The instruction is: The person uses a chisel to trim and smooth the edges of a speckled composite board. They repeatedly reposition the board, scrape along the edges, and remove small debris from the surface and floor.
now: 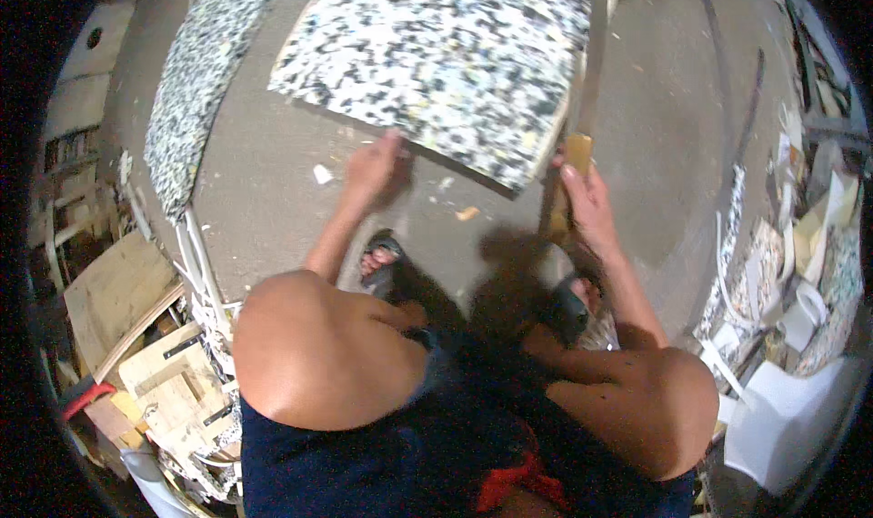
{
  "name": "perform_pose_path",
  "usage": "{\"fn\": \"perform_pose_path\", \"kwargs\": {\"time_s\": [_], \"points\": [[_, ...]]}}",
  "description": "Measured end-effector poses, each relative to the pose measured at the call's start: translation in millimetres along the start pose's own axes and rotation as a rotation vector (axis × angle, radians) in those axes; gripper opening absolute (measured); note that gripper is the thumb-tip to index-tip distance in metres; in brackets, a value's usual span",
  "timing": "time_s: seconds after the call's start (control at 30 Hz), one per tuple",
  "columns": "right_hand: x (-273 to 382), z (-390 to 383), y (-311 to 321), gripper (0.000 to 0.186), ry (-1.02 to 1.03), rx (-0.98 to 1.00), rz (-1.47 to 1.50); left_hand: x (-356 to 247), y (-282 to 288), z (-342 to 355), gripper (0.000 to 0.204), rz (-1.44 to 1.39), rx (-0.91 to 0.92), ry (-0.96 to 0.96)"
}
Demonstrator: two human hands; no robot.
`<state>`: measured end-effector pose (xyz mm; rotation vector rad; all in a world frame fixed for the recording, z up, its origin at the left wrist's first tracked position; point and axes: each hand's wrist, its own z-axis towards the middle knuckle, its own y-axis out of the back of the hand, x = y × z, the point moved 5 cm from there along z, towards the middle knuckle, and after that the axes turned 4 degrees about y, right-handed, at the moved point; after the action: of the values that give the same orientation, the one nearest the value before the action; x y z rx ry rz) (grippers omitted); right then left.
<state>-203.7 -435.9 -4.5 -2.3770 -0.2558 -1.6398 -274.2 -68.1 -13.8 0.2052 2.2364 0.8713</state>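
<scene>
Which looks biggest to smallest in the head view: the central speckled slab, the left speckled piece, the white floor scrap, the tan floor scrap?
Largest: central speckled slab
Next: left speckled piece
Smallest: white floor scrap and tan floor scrap, too alike to rank

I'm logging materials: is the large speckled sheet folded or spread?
Spread: the large sheet shows a broad, unfolded face; its far end is cropped.

Grey-brown floor (668, 191), partly hidden under a big speckled foam sheet (436, 63). Has a long speckled foam piece (202, 90) on the left. Dotted with a little white scrap (323, 174) and orange scrap (466, 213). Piled with wood pieces (123, 291) left, foam bits (766, 242) right.
</scene>
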Motion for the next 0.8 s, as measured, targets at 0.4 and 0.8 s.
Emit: {"fn": "perform_pose_path", "kwargs": {"time_s": [0.4,0.8], "points": [[17,15,-54,0.035,-0.107,-0.001,-0.202,1,-36,-6,0.062,-0.564,0.282,-0.002],[78,71,-186,0.042,-0.219,0.586,-0.754,92,115,63,0.044,-0.713,-0.262,0.048]]}}
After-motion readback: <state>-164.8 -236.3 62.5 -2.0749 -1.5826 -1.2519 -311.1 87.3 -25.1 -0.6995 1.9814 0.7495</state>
